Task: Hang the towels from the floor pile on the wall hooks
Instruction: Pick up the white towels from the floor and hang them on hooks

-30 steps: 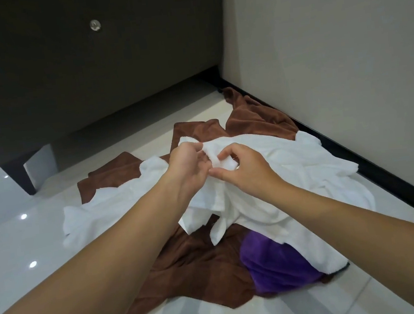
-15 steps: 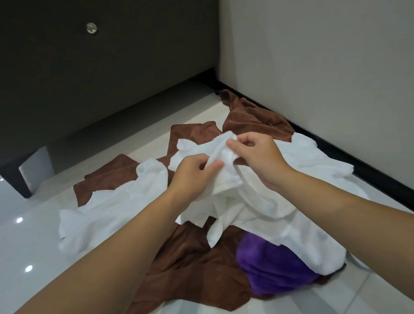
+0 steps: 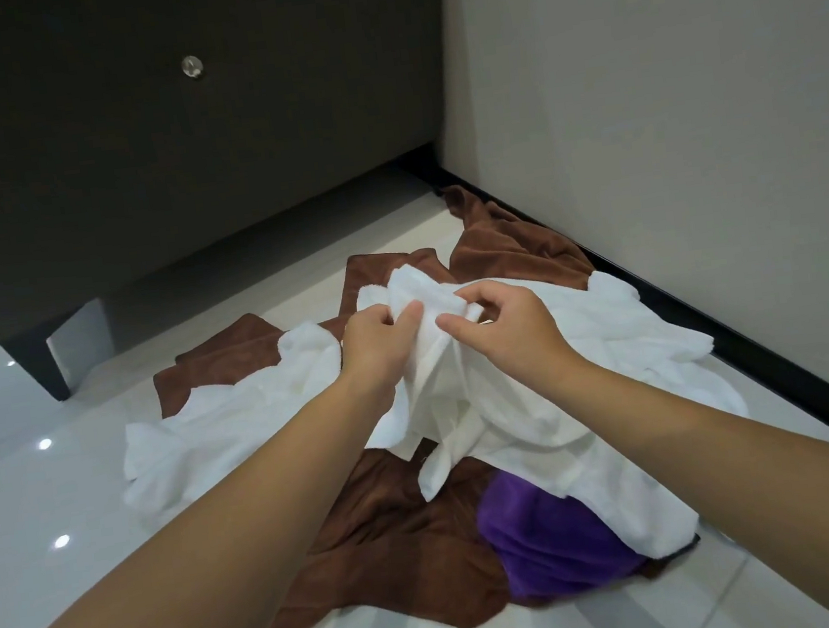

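Note:
A pile of towels lies on the pale floor in the corner: a white towel (image 3: 516, 405) on top, a brown towel (image 3: 376, 540) spread beneath, a purple towel (image 3: 548, 551) at the front right. My left hand (image 3: 379, 338) grips a bunched edge of the white towel, raised a little above the pile. Close beside it, my right hand (image 3: 501, 324) pinches the same raised fold. A small round metal hook (image 3: 191, 66) sits on the dark panel far above the pile.
The dark panel (image 3: 178, 160) stands on a black leg (image 3: 41, 361) at the left. A beige wall (image 3: 665, 130) with a black skirting (image 3: 714, 331) runs along the right. Glossy floor tiles (image 3: 37, 511) stretch to the left.
Both hands have gathered the white towel's edge and lifted the fold slightly; the right hand shifted from on top of the fold to its right side.

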`<state>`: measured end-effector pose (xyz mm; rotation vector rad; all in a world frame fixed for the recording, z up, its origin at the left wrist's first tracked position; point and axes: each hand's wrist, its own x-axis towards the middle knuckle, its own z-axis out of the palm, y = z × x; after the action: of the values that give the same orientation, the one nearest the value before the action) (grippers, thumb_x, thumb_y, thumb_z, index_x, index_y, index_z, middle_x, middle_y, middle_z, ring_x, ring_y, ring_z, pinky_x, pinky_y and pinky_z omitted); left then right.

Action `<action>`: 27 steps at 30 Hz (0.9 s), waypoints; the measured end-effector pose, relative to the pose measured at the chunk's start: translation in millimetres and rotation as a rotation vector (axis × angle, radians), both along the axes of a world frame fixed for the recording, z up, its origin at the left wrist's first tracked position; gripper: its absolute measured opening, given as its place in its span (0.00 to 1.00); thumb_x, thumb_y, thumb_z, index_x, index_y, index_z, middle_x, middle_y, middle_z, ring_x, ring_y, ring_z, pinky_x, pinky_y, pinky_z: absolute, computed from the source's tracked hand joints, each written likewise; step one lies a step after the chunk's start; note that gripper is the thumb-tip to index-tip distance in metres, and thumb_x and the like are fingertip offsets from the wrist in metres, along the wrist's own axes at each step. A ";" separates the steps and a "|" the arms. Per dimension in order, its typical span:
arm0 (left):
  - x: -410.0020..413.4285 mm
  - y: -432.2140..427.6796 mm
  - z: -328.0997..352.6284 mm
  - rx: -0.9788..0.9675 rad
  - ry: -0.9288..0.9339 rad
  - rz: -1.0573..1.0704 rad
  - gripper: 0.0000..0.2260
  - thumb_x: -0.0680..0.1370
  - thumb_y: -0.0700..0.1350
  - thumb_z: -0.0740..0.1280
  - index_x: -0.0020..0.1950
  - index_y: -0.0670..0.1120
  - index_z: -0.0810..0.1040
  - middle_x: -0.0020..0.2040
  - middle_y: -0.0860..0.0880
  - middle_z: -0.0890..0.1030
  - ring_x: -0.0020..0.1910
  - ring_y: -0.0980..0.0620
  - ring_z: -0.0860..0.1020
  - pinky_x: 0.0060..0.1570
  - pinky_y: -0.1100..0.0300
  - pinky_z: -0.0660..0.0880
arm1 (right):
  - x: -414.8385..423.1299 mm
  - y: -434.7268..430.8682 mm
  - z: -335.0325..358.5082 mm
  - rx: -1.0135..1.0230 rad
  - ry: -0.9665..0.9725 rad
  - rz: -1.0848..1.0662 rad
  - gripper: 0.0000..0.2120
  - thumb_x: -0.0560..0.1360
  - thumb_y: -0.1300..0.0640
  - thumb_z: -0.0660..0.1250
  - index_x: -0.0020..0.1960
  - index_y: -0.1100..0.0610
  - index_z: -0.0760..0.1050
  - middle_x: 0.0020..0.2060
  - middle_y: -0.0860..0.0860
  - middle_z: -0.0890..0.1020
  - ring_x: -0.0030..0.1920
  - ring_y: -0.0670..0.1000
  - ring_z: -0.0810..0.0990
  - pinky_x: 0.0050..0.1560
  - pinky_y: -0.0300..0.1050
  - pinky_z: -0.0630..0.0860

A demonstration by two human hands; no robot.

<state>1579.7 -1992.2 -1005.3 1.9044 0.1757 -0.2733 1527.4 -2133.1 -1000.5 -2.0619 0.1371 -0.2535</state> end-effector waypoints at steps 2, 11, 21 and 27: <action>-0.7 -1.4 -0.4 -0.007 0.017 -0.045 0.16 0.79 0.52 0.65 0.40 0.41 0.72 0.40 0.44 0.73 0.40 0.48 0.73 0.43 0.54 0.73 | 0.9 -0.6 0.1 -0.040 -0.042 -0.014 0.03 0.75 0.53 0.71 0.47 0.51 0.78 0.38 0.41 0.79 0.39 0.36 0.76 0.38 0.25 0.69; 3.7 9.1 7.8 0.345 -0.642 -0.454 0.18 0.77 0.48 0.70 0.66 0.54 0.75 0.66 0.56 0.74 0.66 0.59 0.67 0.65 0.59 0.66 | -0.3 -13.0 2.0 0.021 -0.039 0.090 0.12 0.73 0.58 0.73 0.45 0.48 0.70 0.44 0.48 0.80 0.49 0.47 0.82 0.50 0.42 0.80; -3.4 -8.9 7.0 0.291 -0.640 -0.460 0.04 0.76 0.46 0.71 0.48 0.48 0.84 0.40 0.63 0.78 0.42 0.70 0.75 0.42 0.74 0.69 | -4.5 -24.8 1.2 0.128 0.023 0.077 0.15 0.75 0.58 0.71 0.56 0.47 0.69 0.48 0.47 0.81 0.48 0.45 0.83 0.45 0.37 0.75; -2.9 -12.3 8.4 0.328 -0.652 -0.516 0.08 0.75 0.51 0.72 0.50 0.49 0.80 0.52 0.58 0.77 0.50 0.62 0.73 0.44 0.74 0.68 | -7.1 -29.4 1.3 0.144 0.040 0.133 0.17 0.76 0.59 0.69 0.60 0.47 0.68 0.45 0.45 0.83 0.49 0.44 0.82 0.52 0.40 0.77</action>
<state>1576.8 -2004.5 -996.9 2.2400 -0.7551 0.0529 1520.3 -2162.5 -999.2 -1.9239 0.0403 -0.1172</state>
